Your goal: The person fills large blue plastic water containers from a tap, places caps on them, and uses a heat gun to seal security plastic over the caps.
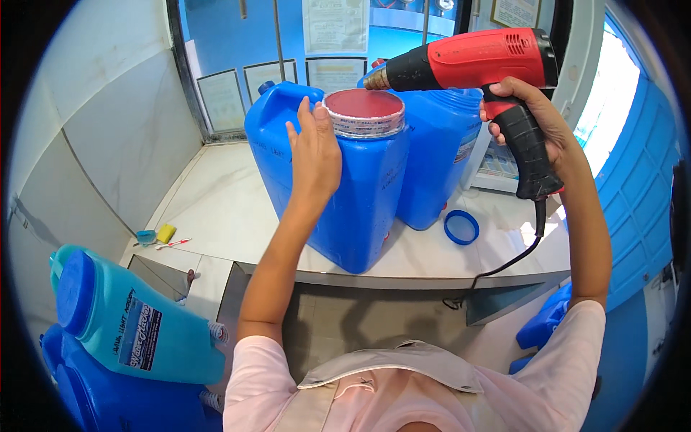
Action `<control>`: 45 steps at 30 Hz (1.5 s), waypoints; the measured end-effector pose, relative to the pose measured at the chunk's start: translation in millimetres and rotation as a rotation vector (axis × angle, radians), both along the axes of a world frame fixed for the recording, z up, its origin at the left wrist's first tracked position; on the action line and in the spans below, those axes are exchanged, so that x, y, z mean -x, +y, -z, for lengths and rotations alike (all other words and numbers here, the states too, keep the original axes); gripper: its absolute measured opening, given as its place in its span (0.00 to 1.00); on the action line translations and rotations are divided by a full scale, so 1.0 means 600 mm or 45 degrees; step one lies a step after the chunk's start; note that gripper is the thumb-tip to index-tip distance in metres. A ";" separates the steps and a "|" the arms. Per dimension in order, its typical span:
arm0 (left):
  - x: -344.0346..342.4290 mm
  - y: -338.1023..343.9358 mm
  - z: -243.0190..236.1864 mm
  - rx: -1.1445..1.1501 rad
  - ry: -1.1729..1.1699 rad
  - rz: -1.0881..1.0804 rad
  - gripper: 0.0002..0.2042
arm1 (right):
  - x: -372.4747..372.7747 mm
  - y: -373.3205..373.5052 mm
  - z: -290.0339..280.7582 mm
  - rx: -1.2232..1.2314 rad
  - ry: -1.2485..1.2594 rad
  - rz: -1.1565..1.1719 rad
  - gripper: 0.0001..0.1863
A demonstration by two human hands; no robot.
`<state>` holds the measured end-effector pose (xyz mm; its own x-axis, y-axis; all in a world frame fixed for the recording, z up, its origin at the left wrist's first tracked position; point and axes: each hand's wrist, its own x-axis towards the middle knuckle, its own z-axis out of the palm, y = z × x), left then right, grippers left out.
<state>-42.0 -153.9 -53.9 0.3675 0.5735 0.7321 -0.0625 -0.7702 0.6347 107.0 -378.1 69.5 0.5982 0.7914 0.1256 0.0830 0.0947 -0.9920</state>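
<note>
My right hand is wrapped round the black handle of a red and black heat gun. Its metal nozzle points left, just over the far right edge of a round red cap. A whitish printed seal band circles the rim of that cap. The cap tops a tall blue water jug that stands upright on the counter. With fingers stretched out, my left hand rests at the left side of the band and jug; whether the fingertips press on the band I cannot tell.
A second blue jug with an uncapped neck stands behind on the right. A blue ring-shaped lid lies on the white counter. The gun's black cord hangs over the front edge. A teal jug and blue jugs are at lower left.
</note>
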 end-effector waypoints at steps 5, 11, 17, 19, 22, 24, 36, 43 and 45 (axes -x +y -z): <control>-0.007 0.002 0.025 -0.025 -0.030 -0.255 0.29 | 0.012 0.025 -0.015 0.012 -0.125 -0.059 0.18; -0.002 -0.005 0.033 -0.107 -0.056 -0.227 0.24 | 0.037 0.035 -0.033 0.067 -0.183 -0.094 0.19; -0.013 -0.013 0.054 -0.272 -0.158 -0.449 0.24 | 0.070 0.014 -0.042 0.069 -0.274 -0.079 0.18; -0.013 -0.015 0.057 -0.280 -0.152 -0.480 0.27 | 0.080 0.001 -0.046 0.070 -0.294 -0.086 0.18; -0.010 -0.023 0.053 -0.290 -0.178 -0.479 0.22 | 0.090 -0.010 -0.048 0.074 -0.330 -0.085 0.19; -0.007 -0.022 0.060 -0.322 -0.146 -0.544 0.24 | 0.096 0.003 -0.046 0.065 -0.381 -0.045 0.20; 0.006 -0.006 0.044 -0.203 -0.158 -0.345 0.23 | -0.010 -0.004 -0.052 0.064 -0.309 0.007 0.19; 0.017 0.054 0.053 -0.063 -0.354 -0.013 0.24 | 0.046 -0.128 0.032 -0.123 -0.145 0.256 0.17; 0.026 0.064 0.057 0.000 -0.447 0.024 0.23 | 0.075 -0.153 0.079 -0.238 -0.164 0.203 0.18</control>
